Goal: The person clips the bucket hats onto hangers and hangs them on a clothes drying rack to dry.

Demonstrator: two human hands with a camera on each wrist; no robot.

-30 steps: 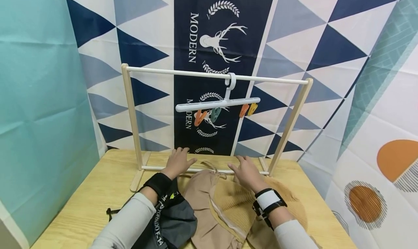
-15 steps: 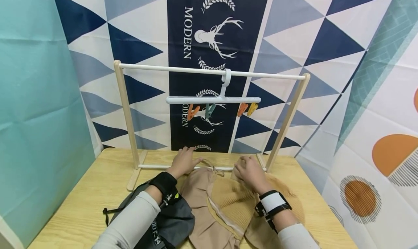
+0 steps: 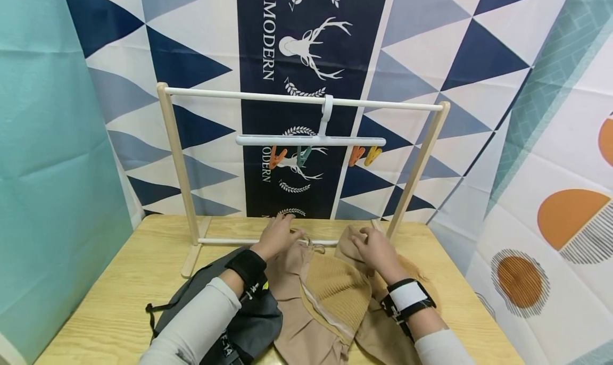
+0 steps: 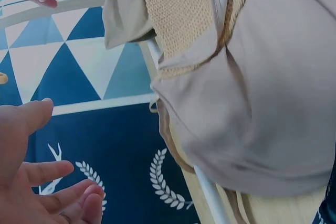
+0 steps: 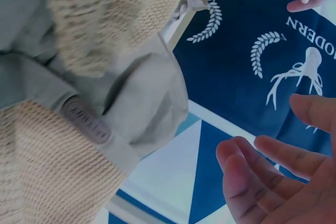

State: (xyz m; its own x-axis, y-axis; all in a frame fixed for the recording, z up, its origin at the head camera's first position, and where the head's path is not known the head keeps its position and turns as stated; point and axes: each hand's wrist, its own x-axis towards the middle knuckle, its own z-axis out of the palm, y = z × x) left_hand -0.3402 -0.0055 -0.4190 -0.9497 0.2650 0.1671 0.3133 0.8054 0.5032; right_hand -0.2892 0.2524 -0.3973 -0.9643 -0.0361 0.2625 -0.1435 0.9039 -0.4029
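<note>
My left hand (image 3: 279,237), fingers spread and holding nothing, hovers by the rack's lower bar, above a beige fabric hat (image 3: 292,290) with a yellowish knitted panel. In the left wrist view the hand (image 4: 52,177) is apart from that hat (image 4: 262,119). My right hand (image 3: 378,253) is beside a second beige hat with woven straw parts (image 3: 421,296); in the right wrist view its fingers are loosely bent, clear of the hat's cloth edge (image 5: 157,98) and label (image 5: 86,119). A dark grey hat (image 3: 254,328) with a lettered strap lies under my left forearm.
Behind the hats stands a small wooden rack (image 3: 179,163) with a white top bar (image 3: 230,93). A pale blue hanger (image 3: 287,140) hangs from it, carrying orange clips (image 3: 276,157), a green clip (image 3: 304,156) and a yellow clip (image 3: 372,156). Patterned cloth walls surround the table (image 3: 110,280).
The head view has shifted, and the hanger has turned to face me more squarely. My right hand's fingers have bent more, and the beige cloth beside it shows more. My left hand has moved slightly right.
</note>
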